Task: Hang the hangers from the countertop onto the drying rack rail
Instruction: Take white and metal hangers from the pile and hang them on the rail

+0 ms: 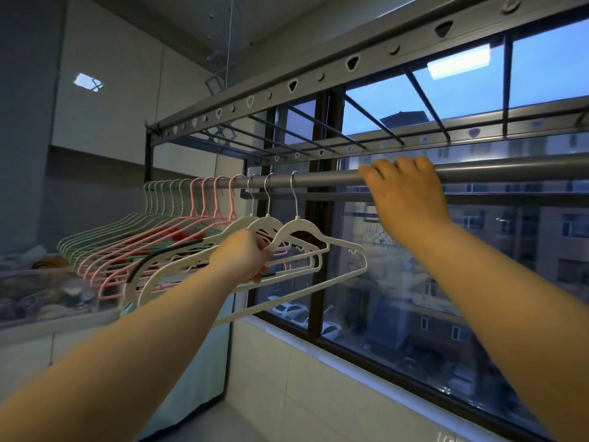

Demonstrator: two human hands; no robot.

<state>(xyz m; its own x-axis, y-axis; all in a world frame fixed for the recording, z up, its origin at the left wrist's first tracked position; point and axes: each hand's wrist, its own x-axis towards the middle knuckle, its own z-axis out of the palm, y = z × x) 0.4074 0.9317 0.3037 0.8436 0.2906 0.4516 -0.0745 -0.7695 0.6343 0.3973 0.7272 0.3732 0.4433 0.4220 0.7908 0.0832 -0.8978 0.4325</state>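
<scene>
Most of the job looks done. Along the rail [334, 179] a full row of hangers already sits: green hangers [153, 199] at the far left, pink hangers [210, 199] next to them, then three white hangers [318, 247] with metal hooks, the rightmost one nearest the middle of the rail. All three white hooks appear to be over the bar.

The left hand [245, 256] is closed around the shoulder of the white hangers, just below their necks — it seems to be gripping at least one, perhaps steadying or spacing the set. Which ones it actually holds I cannot tell, as the frames overlap there. The right hand [408, 196] is further right, fingers curled over the top of the rail and gripping it, with nothing else in it; my guess is that it braces the rack.

The countertop [47, 314] at the near left is blurred and cluttered, and I see no loose hangers on it, though they could be hidden. If none remain, what is left is little more than letting go of the white ones and evening out the spacing — the right half of the rail is bare.
</scene>
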